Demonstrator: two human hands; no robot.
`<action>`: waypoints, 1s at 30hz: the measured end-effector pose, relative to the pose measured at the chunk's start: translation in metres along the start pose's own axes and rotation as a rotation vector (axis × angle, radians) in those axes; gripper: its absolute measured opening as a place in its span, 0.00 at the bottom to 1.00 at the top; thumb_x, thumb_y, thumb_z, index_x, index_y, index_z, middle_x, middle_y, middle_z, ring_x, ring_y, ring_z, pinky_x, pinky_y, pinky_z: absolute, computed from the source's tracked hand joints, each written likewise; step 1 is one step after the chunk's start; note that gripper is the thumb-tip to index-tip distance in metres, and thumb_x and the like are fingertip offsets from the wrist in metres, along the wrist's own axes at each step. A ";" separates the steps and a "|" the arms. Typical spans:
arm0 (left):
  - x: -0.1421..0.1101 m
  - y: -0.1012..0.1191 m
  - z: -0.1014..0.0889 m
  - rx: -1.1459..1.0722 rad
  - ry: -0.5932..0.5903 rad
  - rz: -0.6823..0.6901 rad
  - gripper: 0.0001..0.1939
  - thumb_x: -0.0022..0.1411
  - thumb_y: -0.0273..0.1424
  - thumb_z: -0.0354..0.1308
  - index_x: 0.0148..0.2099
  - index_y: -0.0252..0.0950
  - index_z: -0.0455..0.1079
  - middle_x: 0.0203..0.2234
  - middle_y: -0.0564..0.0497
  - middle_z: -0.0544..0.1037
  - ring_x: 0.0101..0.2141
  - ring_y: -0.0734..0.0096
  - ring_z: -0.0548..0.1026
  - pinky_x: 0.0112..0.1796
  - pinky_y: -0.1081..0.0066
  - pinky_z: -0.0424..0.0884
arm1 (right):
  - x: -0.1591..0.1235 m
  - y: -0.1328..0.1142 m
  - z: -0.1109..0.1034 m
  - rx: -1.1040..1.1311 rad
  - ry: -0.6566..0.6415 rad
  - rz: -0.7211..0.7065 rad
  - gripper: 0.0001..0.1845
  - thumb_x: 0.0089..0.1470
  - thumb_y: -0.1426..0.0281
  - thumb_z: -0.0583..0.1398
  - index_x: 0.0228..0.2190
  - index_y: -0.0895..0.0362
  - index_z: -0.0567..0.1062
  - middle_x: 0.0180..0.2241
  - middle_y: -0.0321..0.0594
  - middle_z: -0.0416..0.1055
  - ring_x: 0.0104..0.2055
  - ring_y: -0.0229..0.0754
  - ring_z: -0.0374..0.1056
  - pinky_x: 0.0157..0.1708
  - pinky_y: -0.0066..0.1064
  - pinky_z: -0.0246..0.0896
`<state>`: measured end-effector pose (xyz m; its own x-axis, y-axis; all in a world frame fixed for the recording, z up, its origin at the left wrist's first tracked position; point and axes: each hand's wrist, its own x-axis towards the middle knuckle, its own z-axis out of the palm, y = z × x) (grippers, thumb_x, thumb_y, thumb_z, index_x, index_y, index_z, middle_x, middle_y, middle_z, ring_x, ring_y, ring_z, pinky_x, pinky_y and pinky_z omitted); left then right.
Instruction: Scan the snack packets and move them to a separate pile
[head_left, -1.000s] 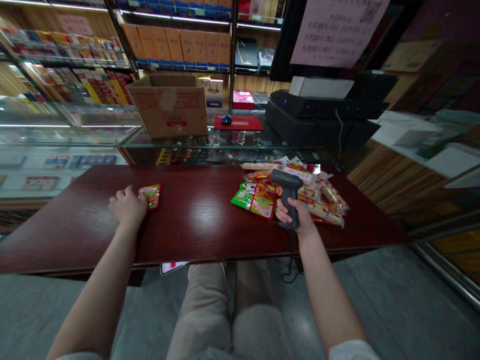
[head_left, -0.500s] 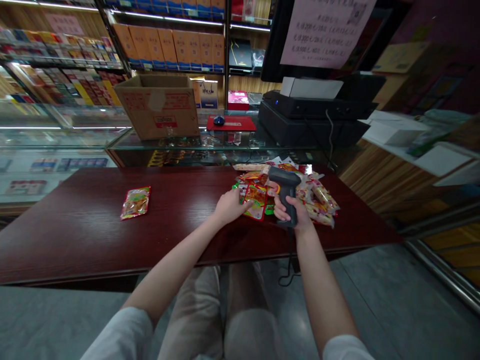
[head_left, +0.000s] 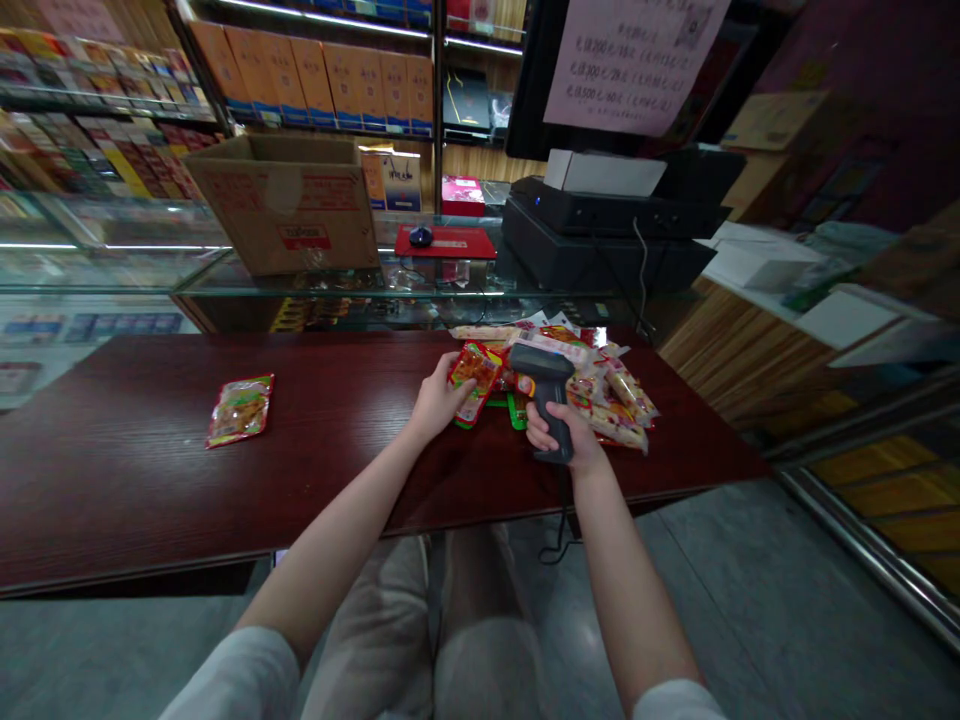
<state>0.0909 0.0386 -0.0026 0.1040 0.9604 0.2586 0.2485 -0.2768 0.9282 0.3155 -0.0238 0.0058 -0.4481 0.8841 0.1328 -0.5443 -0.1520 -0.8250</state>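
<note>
We work at a dark red tabletop (head_left: pixel 337 440) set in front of a glass counter (head_left: pixel 225 285). On the counter stand a cardboard box (head_left: pixel 289 205) and, to the right, a black register (head_left: pixel 600 215); a mouse (head_left: pixel 421 236) sits on a red mat (head_left: pixel 454 241) between them.

A pile of packets (head_left: pixel 611 395) lies at the right of the tabletop. One lone packet (head_left: pixel 240 408) lies flat well apart at the left.

Our right hand (head_left: pixel 562 440) is closed around the grip of the scanner (head_left: pixel 546 385), which stands upright at the near edge of the pile; its cable (head_left: pixel 561 525) drops off the tabletop edge. Our left hand (head_left: pixel 435 405) pinches a red packet (head_left: pixel 471 382) at its lower edge, thumb on top, and tilts it up just left of the scanner head.

To do this step well, in our judgement:
- We hold the packet by its edge only, so that no finger covers the printed code.
- We turn the code side toward the scanner window and flatten the foil, since creases and glare can spoil a read.
- We keep the scanner steady and move the packet, not both.
- We keep the cable slack and clear of the pile.
</note>
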 end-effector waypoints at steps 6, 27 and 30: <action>0.015 -0.002 -0.016 -0.395 0.019 0.032 0.30 0.51 0.36 0.64 0.56 0.35 0.66 0.54 0.42 0.75 0.53 0.57 0.74 0.55 0.60 0.68 | 0.001 0.003 -0.001 -0.010 0.002 -0.011 0.12 0.54 0.64 0.62 0.33 0.56 0.65 0.20 0.27 0.62 0.11 0.26 0.45 0.14 0.23 0.45; 0.021 0.000 -0.045 -0.816 0.222 -0.262 0.29 0.42 0.44 0.75 0.42 0.33 0.72 0.36 0.45 0.81 0.33 0.65 0.80 0.37 0.62 0.79 | 0.004 0.007 0.007 -0.060 -0.004 0.038 0.14 0.53 0.62 0.63 0.36 0.56 0.66 0.20 0.26 0.63 0.11 0.27 0.47 0.14 0.24 0.46; 0.021 0.001 -0.042 -0.782 0.265 -0.243 0.29 0.42 0.45 0.74 0.42 0.33 0.72 0.34 0.46 0.81 0.31 0.66 0.79 0.36 0.64 0.78 | 0.005 0.009 0.011 -0.096 -0.033 0.064 0.16 0.54 0.63 0.63 0.41 0.57 0.67 0.20 0.26 0.64 0.11 0.28 0.49 0.14 0.24 0.48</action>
<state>0.0530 0.0599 0.0145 -0.1184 0.9929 -0.0074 -0.5104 -0.0545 0.8582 0.3004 -0.0253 0.0048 -0.5036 0.8587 0.0952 -0.4445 -0.1631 -0.8808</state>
